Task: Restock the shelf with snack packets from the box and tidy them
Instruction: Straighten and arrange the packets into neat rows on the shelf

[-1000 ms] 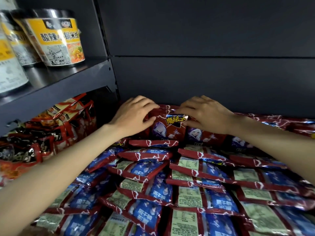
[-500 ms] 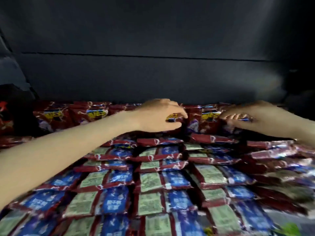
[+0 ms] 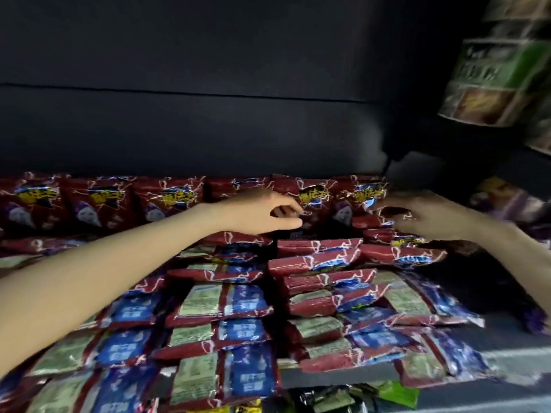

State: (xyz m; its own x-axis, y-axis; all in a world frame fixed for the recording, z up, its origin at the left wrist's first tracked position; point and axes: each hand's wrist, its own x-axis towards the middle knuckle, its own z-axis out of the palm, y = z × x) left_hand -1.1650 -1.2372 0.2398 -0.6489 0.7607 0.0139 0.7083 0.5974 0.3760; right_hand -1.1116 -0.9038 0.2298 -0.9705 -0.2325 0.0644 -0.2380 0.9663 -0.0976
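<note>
A: Red packets [image 3: 313,260] in rows across the shelf [image 3: 507,347].
B: Grips?
A: Left hand [image 3: 265,213] loosely curled, empty, over back row. Right hand [image 3: 423,216] pinches a packet [image 3: 375,201] there.

1. I'm looking into a shop: a dark metal shelf [image 3: 447,350] is crammed with rows of identical red snack packets [image 3: 226,299].
2. Blurred green packaged goods [image 3: 495,76] sit on a neighbouring shelf, upper right.
3. More wrapped stock [image 3: 396,394] shows below.
</note>
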